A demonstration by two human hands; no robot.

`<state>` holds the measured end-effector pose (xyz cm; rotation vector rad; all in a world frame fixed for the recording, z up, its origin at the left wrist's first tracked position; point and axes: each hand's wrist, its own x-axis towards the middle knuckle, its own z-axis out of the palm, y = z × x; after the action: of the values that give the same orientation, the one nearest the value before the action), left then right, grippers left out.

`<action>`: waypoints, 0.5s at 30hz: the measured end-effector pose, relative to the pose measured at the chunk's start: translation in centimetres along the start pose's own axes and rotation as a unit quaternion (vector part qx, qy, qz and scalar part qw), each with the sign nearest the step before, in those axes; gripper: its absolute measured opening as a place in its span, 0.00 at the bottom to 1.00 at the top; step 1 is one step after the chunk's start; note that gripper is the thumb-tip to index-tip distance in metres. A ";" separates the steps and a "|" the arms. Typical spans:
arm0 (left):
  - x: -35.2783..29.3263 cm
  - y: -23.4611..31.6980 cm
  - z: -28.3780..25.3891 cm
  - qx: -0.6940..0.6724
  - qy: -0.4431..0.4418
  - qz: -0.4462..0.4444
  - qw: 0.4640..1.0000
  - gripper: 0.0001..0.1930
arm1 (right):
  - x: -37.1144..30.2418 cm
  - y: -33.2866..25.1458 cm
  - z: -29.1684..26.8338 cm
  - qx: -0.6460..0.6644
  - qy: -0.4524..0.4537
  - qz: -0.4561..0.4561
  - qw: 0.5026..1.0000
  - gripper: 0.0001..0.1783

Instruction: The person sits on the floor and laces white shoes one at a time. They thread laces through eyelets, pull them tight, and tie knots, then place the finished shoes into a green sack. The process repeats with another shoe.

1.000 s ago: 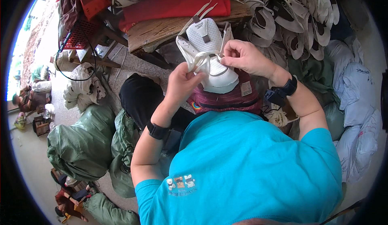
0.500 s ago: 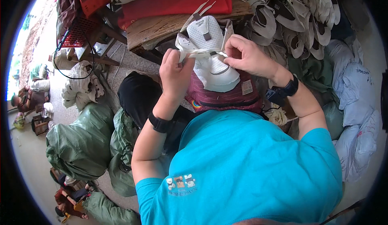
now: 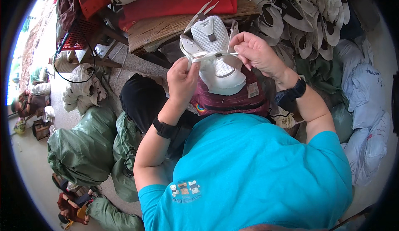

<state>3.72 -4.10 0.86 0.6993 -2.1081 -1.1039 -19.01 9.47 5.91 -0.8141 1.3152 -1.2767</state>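
Observation:
A white shoe upper (image 3: 225, 83) with a mesh tongue (image 3: 211, 36) lies toe toward me over maroon striped cloth (image 3: 232, 101) on my lap. A pale shoelace (image 3: 211, 56) runs across it. My left hand (image 3: 181, 77) is closed at the upper's left edge, fingers wrapped on the lace and perhaps the edge too. Opposite it, my right hand (image 3: 259, 54) pinches the lace's other stretch between thumb and fingers. Two loose lace ends stick up beyond the tongue, above a dark loop.
Ahead stands a wooden bench (image 3: 166, 33) with red cloth (image 3: 178, 3) on it. Stacked shoe uppers (image 3: 291, 11) hang at the far right. White sacks (image 3: 365, 94) line the right side, green sacks (image 3: 83, 146) the left. Other people (image 3: 72, 202) sit at the lower left.
My right hand has shifted slightly up and right, its fingers more raised, drawing the lace along. My left hand has dropped a little lower at the upper's edge.

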 end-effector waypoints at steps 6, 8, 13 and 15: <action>-0.7 -0.9 0.5 -0.067 -0.021 -0.059 0.996 0.13 | -0.8 -0.6 1.3 -0.313 0.041 -0.130 0.940 0.07; -0.9 -0.8 0.4 -0.101 -0.046 -0.096 0.989 0.12 | -0.7 -0.4 1.8 -0.352 0.064 -0.182 0.916 0.05; -0.5 1.4 -1.2 -0.251 -0.115 -0.110 0.955 0.09 | -0.4 0.1 -0.4 -0.231 -0.024 -0.121 0.965 0.06; 0.3 1.7 -3.1 -0.297 -0.131 -0.175 0.930 0.12 | -0.6 -0.2 -1.5 -0.216 -0.077 -0.115 0.966 0.10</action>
<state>5.57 -5.00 3.77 0.6628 -1.7259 -2.0152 -20.38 10.37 5.99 -1.3800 1.4228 -1.0861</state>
